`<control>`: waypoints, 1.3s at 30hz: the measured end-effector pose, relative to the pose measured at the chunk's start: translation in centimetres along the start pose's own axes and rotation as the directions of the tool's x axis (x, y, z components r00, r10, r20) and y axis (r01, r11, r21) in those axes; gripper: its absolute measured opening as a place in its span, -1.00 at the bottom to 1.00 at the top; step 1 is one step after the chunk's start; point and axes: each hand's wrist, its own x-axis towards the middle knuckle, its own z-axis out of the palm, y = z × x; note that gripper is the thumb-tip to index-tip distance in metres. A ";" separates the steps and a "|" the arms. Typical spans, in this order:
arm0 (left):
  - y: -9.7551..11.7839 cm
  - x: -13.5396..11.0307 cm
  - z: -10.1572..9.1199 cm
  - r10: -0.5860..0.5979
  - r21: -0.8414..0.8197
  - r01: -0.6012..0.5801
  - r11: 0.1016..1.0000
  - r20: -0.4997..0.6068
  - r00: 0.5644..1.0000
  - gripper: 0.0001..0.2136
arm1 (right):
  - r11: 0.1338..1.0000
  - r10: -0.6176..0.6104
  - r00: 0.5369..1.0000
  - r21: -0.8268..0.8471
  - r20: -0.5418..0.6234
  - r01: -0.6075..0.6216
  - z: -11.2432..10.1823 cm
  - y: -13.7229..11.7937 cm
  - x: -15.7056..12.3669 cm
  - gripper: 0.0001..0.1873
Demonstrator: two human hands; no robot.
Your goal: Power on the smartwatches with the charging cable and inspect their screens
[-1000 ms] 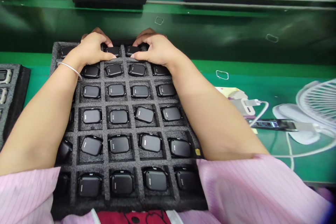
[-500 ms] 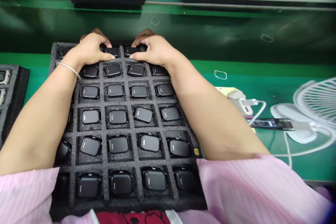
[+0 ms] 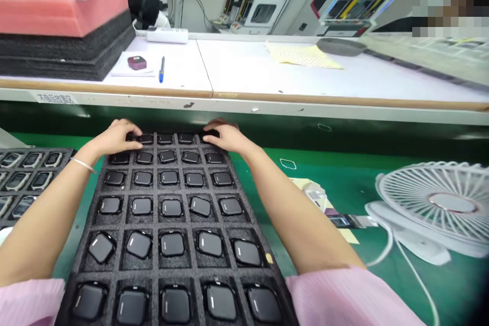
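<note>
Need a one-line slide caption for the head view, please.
Both hands, left hand and right hand, rest on the far row of a black foam tray filled with dark watch bodies.

White bench (image 3: 290, 69) runs across the back, foam sheets (image 3: 61, 35) stacked at its left end, machines (image 3: 263, 5) behind, green mat (image 3: 344, 178) nearer us.

A: what's the person wearing?

B: Pale pink top with thin stripes, sleeves pushed up so both forearms are bare. There's a slim silver bangle (image 3: 83, 164) on the wrist of the left hand (image 3: 114, 137). The right hand (image 3: 225, 136) has nothing on it, no gloves either.
</note>
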 end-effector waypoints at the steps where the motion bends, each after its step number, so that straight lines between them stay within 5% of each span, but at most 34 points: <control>1: -0.9 -1.1 -0.5 -0.013 0.027 0.011 1.000 0.056 0.998 -0.57 | 1.000 -0.006 1.000 0.004 0.013 0.006 -0.2 0.6 -0.2 -0.63; 5: -2.7 -4.5 -1.2 -0.118 0.046 0.114 0.992 0.116 0.986 -0.54 | 0.999 -0.039 0.997 0.029 0.061 0.037 -0.4 1.6 -0.2 -0.67; 11: -2.5 -6.7 -0.4 -0.101 0.041 0.098 0.994 0.055 0.993 -0.64 | 0.998 -0.004 0.994 0.055 0.110 -0.002 -1.0 1.5 0.7 -0.68; 39: -4.4 -6.8 3.2 -0.084 -0.095 0.071 0.993 -0.143 0.986 -0.68 | 0.938 0.124 0.992 0.326 0.000 -0.118 1.2 1.9 -0.5 -0.59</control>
